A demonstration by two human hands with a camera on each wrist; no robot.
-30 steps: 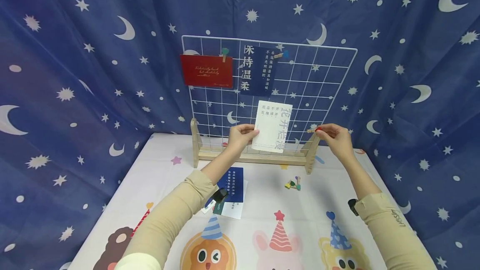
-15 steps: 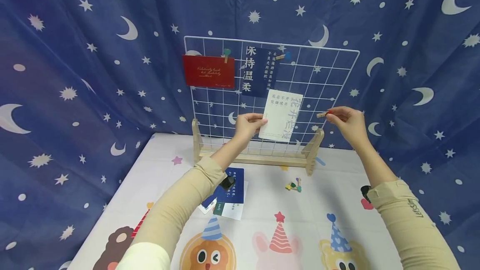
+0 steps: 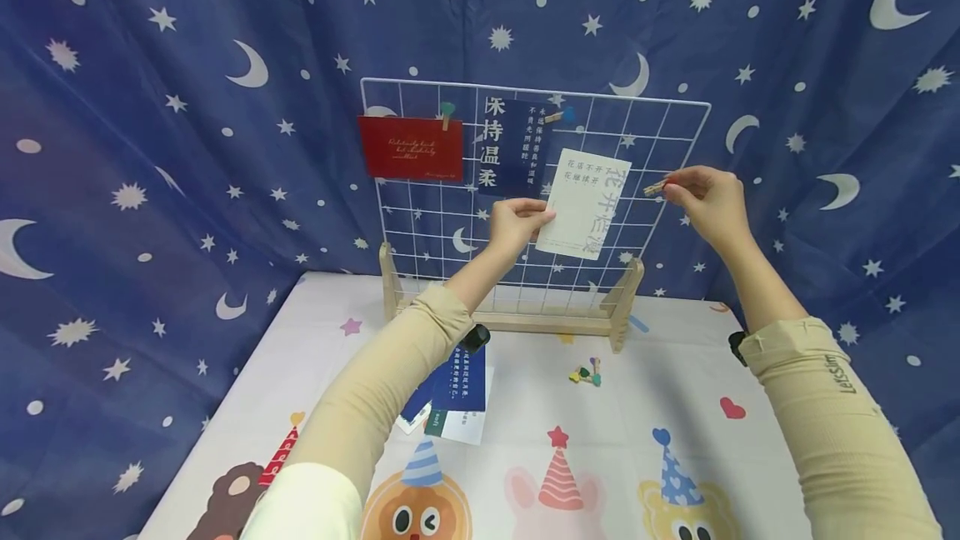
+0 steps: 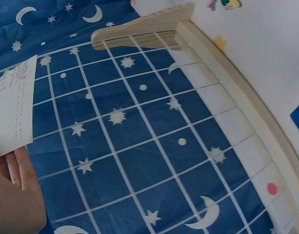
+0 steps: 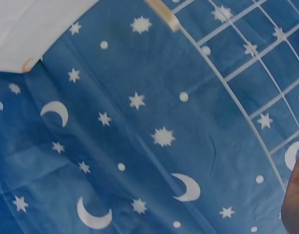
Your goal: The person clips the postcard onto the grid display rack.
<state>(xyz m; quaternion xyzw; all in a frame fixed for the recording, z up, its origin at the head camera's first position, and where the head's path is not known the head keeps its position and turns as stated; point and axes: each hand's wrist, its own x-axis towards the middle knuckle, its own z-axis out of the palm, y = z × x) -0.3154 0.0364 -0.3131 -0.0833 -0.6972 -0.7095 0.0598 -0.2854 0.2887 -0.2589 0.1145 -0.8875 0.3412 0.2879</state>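
Note:
A white card [image 3: 581, 207] with printed characters is pinched at its left edge by my left hand [image 3: 516, 223], in front of the white wire grid [image 3: 480, 248]. In the left wrist view, fingers of the left hand [image 4: 17, 195] lie behind the card [image 4: 15, 107]. My right hand [image 3: 708, 198] pinches a small wooden clothespin [image 3: 654, 188] near the grid's right edge, a little right of the card. Only part of the right hand [image 5: 295, 195] shows in the right wrist view, and the clothespin is out of sight there.
A red card [image 3: 412, 148] and a dark blue card [image 3: 513, 148] hang clipped on the grid's upper left. The grid stands on a wooden base [image 3: 510, 323]. Several small clothespins [image 3: 587, 372] and a stack of cards [image 3: 461, 382] lie on the white tablecloth [image 3: 525, 394].
Both hands have risen and moved rightward in front of the grid, the left carrying the white card, the right carrying the clothespin. The card now sits beside the dark blue card's lower right.

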